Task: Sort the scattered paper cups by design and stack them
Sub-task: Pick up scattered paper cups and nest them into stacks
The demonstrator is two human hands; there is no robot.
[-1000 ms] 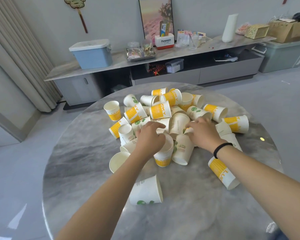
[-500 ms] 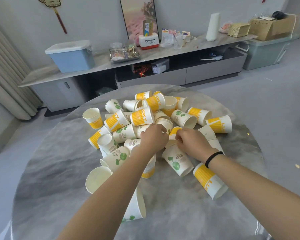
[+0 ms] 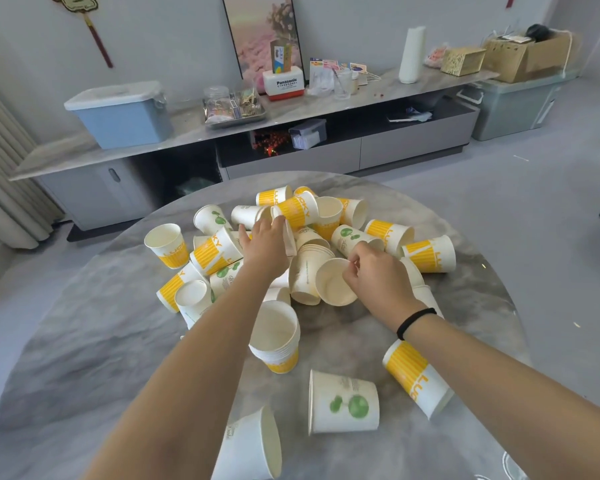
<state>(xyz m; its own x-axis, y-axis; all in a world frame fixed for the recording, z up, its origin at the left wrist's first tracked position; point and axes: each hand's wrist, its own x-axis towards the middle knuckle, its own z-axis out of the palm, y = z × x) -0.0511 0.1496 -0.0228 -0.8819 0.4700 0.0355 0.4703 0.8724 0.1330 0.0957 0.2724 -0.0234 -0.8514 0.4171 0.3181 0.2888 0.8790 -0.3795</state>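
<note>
We judge sorting barely begun. Cups mostly lie jumbled mid-table; one short yellow stack stands near. Right hand pinches a cup's rim; left hand grips a far cup.

The yellow striped cups carry big yellow letters. On one cup at the 12 o'clock side of the pile you can read "LUCKY", though the first letters are partly hidden. Another yellow cup at about 10 o'clock shows "KY". The upright cup further toward 10 o'clock has faint letters that look like "LUCKY". A cup lying at 4 o'clock shows "LU". On the long shelf at 12 o'clock, a white and red box says "Panasonic". The green leaf cups have small writing, too tiny to read.
</note>
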